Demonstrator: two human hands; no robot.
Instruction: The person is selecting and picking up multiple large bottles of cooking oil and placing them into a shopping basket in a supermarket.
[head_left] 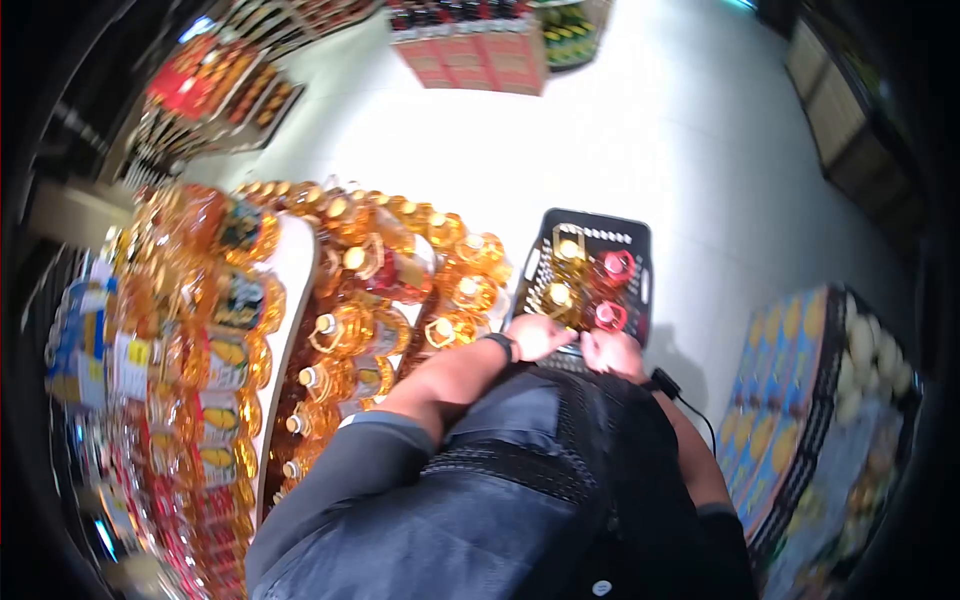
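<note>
In the head view, a black plastic basket (630, 236) sat on the pale floor (700, 150), just ahead of the person and right of a stacked display of oil bottles (370, 290). Inside it stood 4 bottles, 2 with yellow caps (568, 250) on the left and 2 with red handled caps (617, 266) on the right. Full of liquid, such bottles were likely heavy, rigid and slick-sided, best taken by the moulded handle at the neck. The left hand (538, 336) and right hand (612, 350) both rested at the basket's near rim, fingers curled over it; whether either grip had truly closed on the rim or a bottle could not be told. Printed cartons (790, 400) stood near on the right.
</note>
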